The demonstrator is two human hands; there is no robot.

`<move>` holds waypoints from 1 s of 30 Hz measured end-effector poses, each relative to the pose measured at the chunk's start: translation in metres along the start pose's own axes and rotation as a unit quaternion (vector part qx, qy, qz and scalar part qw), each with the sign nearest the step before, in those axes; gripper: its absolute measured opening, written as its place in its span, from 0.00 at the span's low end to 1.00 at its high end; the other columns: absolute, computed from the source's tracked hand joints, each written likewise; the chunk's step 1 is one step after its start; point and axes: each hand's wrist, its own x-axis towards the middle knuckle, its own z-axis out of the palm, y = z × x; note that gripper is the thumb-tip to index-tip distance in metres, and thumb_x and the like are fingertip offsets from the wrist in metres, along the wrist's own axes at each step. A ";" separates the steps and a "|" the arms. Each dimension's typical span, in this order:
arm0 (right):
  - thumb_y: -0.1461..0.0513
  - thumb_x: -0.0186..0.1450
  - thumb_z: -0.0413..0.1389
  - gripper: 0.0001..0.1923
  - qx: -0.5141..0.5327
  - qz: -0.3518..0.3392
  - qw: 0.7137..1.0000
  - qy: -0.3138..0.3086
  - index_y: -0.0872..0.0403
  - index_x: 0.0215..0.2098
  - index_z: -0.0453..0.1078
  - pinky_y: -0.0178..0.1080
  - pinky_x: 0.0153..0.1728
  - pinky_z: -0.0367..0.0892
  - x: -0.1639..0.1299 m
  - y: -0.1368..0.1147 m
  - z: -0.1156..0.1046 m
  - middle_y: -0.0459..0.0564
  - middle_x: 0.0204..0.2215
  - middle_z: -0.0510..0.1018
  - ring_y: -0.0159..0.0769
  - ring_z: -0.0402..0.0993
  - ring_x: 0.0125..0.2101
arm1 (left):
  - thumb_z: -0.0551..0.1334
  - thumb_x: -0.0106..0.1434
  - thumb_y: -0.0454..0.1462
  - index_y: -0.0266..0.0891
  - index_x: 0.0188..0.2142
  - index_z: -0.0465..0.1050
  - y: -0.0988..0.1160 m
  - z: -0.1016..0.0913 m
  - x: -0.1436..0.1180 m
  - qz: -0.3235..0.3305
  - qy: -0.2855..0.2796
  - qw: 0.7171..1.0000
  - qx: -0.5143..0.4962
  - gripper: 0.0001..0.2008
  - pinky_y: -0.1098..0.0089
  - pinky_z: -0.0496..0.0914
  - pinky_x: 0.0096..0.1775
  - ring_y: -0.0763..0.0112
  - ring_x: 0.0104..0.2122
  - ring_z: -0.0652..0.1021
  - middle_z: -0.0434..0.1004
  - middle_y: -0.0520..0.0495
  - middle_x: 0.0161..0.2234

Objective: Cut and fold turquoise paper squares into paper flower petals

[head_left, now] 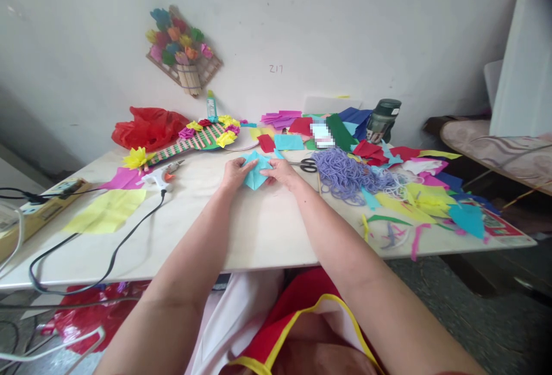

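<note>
Pinching: both your hands have hold of the folded blue paper (pixel 254 178), thumbs on its upper face; the fingers beneath are mostly hidden.
Blue paper: it lies directly between your hands, straight ahead of you over the white table (pixel 267 243); you cannot tell whether it touches the top.
Corner: one point aims back toward you, and a crease seems to run from it, away from your body; treat that as the working axis, since neither direction is clearly longer.
Left hand: your left hand (pixel 234 172) grips the left edge.
Right hand: your right hand (pixel 281 171) grips the right edge, so neither hand is nearer.
Scissors: the black-handled scissors (pixel 309 165) lie just beyond your right hand, beside the purple yarn (pixel 345 175).
Glue gun: the white glue gun (pixel 160 178) rests well apart, off to your left.
</note>
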 end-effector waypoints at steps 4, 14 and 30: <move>0.66 0.54 0.57 0.16 0.020 -0.013 0.999 0.027 0.57 0.41 0.65 0.32 0.18 0.65 -0.001 -0.002 0.001 0.39 0.17 0.71 0.27 0.67 0.14 | 0.64 0.45 0.51 0.38 0.20 0.60 0.002 0.003 -0.001 -0.054 0.000 0.998 -0.035 0.20 0.76 0.51 0.16 0.81 0.13 0.59 0.56 0.58 0.13; 0.69 0.53 0.56 0.27 0.019 -0.039 0.998 0.044 0.56 0.52 0.63 0.30 0.18 0.66 0.001 -0.002 0.001 0.42 0.21 0.73 0.26 0.67 0.16 | 0.60 0.48 0.55 0.37 0.22 0.63 0.001 -0.001 -0.005 -0.068 -0.084 0.985 -0.134 0.23 0.76 0.49 0.14 0.82 0.11 0.57 0.58 0.57 0.12; 0.62 0.57 0.55 0.25 0.040 -0.045 0.998 0.009 0.54 0.53 0.64 0.35 0.21 0.68 -0.002 -0.003 -0.002 0.44 0.19 0.73 0.30 0.71 0.18 | 0.70 0.39 0.43 0.34 0.30 0.71 -0.002 -0.010 -0.002 -0.098 -0.132 0.973 -0.160 0.20 0.75 0.58 0.19 0.79 0.16 0.65 0.68 0.53 0.18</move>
